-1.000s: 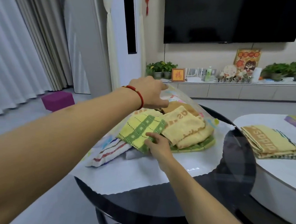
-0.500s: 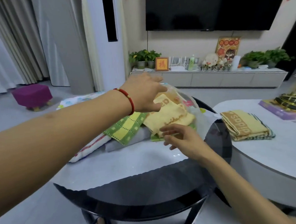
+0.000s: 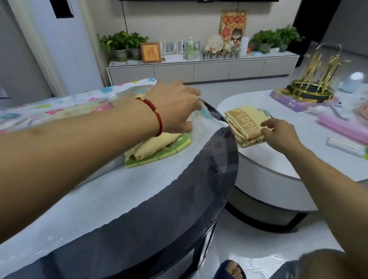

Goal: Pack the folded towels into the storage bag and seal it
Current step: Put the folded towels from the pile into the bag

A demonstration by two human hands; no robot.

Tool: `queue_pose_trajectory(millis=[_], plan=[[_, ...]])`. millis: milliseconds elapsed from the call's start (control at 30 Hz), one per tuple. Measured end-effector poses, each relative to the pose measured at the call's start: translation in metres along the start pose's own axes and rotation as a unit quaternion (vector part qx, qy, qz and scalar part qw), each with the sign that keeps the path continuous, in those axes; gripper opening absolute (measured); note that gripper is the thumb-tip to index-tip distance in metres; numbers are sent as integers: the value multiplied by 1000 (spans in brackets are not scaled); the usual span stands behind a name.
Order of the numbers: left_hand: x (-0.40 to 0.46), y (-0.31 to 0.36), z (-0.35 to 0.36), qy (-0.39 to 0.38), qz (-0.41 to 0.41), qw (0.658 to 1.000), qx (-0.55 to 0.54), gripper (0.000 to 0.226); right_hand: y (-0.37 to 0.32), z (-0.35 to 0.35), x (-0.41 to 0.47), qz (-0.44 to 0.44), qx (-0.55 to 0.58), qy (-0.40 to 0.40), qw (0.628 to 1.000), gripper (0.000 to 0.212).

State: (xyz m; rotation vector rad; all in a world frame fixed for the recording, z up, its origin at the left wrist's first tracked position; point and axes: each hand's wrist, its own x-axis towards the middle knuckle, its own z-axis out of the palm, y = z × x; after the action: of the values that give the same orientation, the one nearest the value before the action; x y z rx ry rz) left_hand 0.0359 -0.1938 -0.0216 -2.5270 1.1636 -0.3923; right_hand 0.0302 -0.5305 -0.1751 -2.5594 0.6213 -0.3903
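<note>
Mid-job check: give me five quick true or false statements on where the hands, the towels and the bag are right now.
1. The left hand holds the storage bag by its mouth. True.
2. The right hand rests idle on the glass table. False: it pinches the folded towel on the white table.
3. That towel is already in the bag. False: it lies outside it.
4. A red bracelet is on the left wrist. True.
5. The bag is sealed. False: its mouth is open.
</note>
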Motion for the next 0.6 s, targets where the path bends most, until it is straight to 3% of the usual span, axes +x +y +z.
queue_pose_trajectory(millis=[133, 367, 467, 600], plan=[[13, -4, 8, 8, 1, 1000, -8, 44, 3, 21, 52, 8, -97, -49, 994, 43], [15, -9, 18, 29, -3, 999, -25, 44, 8, 38, 90, 62, -55, -81, 993, 42], [15, -10, 18, 27, -8, 999, -17, 45, -2, 28, 88, 23, -43, -57, 997, 31], [7, -12, 15, 13, -26, 999, -15, 44, -18, 2, 62, -36, -19, -18, 999, 32]])
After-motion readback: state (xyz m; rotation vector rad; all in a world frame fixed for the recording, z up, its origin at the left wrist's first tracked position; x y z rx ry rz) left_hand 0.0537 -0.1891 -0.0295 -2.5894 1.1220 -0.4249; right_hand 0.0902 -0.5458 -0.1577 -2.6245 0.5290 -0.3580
